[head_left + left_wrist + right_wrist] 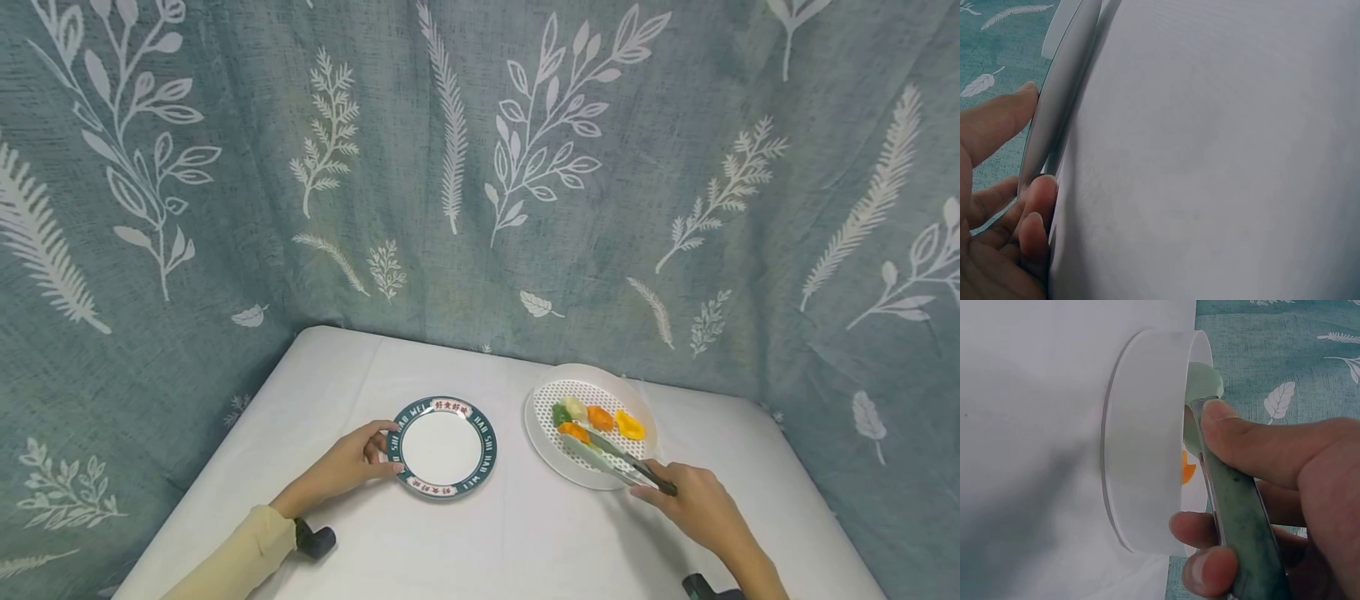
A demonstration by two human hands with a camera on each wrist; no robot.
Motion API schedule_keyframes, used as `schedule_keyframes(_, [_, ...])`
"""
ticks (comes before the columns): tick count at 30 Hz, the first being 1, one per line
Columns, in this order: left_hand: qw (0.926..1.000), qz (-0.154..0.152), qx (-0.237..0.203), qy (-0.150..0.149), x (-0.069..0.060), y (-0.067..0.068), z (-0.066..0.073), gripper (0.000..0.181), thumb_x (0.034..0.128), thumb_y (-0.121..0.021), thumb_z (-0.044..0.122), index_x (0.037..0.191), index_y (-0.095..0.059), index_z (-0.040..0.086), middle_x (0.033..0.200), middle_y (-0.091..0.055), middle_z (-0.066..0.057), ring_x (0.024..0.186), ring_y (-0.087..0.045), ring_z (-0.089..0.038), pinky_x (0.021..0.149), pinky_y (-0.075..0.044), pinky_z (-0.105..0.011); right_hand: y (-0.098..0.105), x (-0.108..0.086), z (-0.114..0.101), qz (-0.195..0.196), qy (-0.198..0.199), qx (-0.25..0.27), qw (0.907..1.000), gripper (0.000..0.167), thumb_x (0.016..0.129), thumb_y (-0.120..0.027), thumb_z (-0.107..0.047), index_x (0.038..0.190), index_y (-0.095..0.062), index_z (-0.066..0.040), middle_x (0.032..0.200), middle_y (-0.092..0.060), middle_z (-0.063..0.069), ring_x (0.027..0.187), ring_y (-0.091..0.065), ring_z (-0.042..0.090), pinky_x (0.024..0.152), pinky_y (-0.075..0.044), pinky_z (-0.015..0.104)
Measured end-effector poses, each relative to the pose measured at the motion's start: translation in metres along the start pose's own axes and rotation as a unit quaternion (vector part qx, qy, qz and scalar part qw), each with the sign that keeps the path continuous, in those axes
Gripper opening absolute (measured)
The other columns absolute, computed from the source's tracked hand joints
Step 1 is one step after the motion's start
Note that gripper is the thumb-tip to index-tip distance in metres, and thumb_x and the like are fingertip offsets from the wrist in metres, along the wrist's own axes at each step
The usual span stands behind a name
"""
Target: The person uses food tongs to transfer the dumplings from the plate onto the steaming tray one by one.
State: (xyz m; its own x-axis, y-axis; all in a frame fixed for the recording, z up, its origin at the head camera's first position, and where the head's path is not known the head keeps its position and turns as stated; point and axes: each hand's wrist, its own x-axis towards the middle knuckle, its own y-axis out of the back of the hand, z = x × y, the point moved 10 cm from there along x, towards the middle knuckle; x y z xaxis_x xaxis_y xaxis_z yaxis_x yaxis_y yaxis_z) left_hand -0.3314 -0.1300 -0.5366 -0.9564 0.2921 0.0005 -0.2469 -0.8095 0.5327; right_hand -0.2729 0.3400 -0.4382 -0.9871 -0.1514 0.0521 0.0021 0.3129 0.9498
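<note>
My left hand (360,458) grips the left edge of a round plate (442,450) with a white middle and a dark green lettered rim. The left wrist view shows the thumb on one face of the plate (1063,87) and curled fingers at its other side. In my right hand (697,500) are green tongs (637,467), held between thumb and fingers. Their tips reach into a white round basket (551,387) with a perforated floor, at an orange piece (574,431). Whether the tips pinch it is unclear. The right wrist view shows the basket's outer wall (1144,444).
Also in the basket lie a green piece (561,415), a pale piece (576,407), another orange piece (600,418) and a yellow piece (629,425). A white cloth (480,542) covers the table, with a patterned green curtain (450,275) behind it.
</note>
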Motion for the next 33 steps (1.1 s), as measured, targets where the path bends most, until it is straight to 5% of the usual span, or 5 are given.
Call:
schedule_keyframes(18, [1.0000,0.009,0.004,0.002,0.000,0.000,-0.001,0.068,0.0846,-0.087,0.030,0.142,-0.056,0.011,0.100,-0.057,0.001,0.081,-0.053,-0.016,0.068,-0.045,-0.028,0.001,0.001,0.006,-0.010,-0.028,0.000,0.9996,0.067,0.087,-0.081,-0.045,0.132,-0.066,0.004,0.063,-0.042,-0.002,0.059,-0.040,0.015,0.052,-0.031,0.029])
schedule_keyframes(33, [0.9997,0.015,0.012,0.016,-0.002,0.001,-0.001,0.067,0.0848,-0.086,0.028,0.143,-0.056,0.012,0.100,-0.057,0.002,0.081,-0.053,-0.015,0.069,-0.045,-0.028,0.004,0.006,0.015,-0.056,-0.044,0.012,0.9974,0.072,0.086,-0.079,-0.051,0.133,-0.066,0.002,0.069,-0.051,-0.002,0.064,-0.046,0.017,0.056,-0.036,0.033])
